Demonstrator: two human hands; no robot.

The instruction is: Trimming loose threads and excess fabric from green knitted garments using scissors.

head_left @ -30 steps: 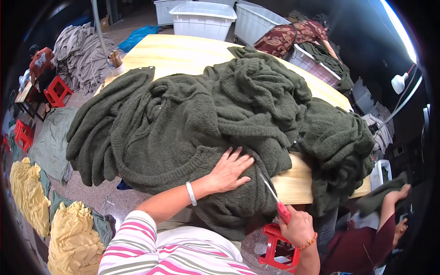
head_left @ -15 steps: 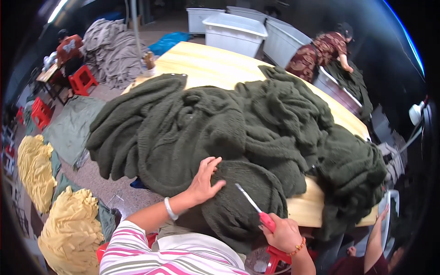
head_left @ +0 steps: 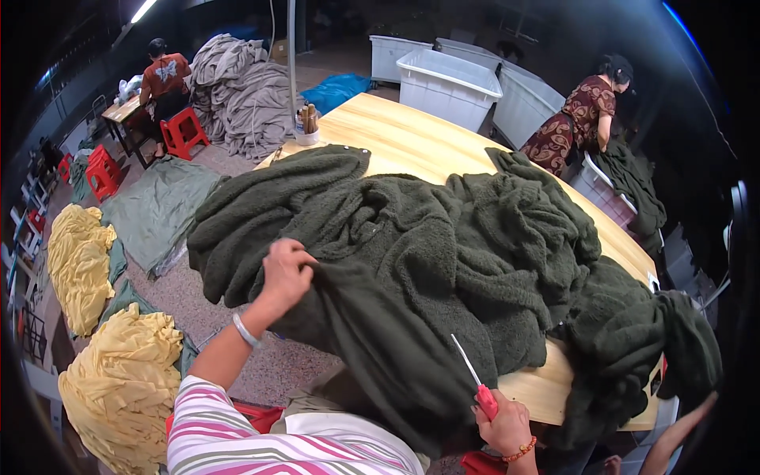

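Dark green fleecy cloth (head_left: 412, 237) lies heaped across the wooden table and hangs over its near edge toward my lap. My left hand (head_left: 288, 273) grips a fold of it at the near left, fingers closed, and the cloth runs in stretched creases from there down to the right. In my right hand (head_left: 507, 423), low at the right, is a red-handled tool (head_left: 484, 400) with a long, thin metal shaft; its exact kind does not show. The shaft points up and left, over the cloth. Whether its tip touches the fleece, I cannot tell.
A cup of brown-handled tools (head_left: 307, 127) stands on the table's far left corner. White bins (head_left: 447, 83) are beyond the table. Yellow cloth piles (head_left: 119, 388) lie on the floor at left. One person (head_left: 582, 119) bends over a bin; another's arm (head_left: 681, 435) reaches in at lower right.
My left hand has moved left and up and has closed on the cloth, pulling it into taut folds. My right hand keeps the tool, slightly lower and further right. The view has shifted.
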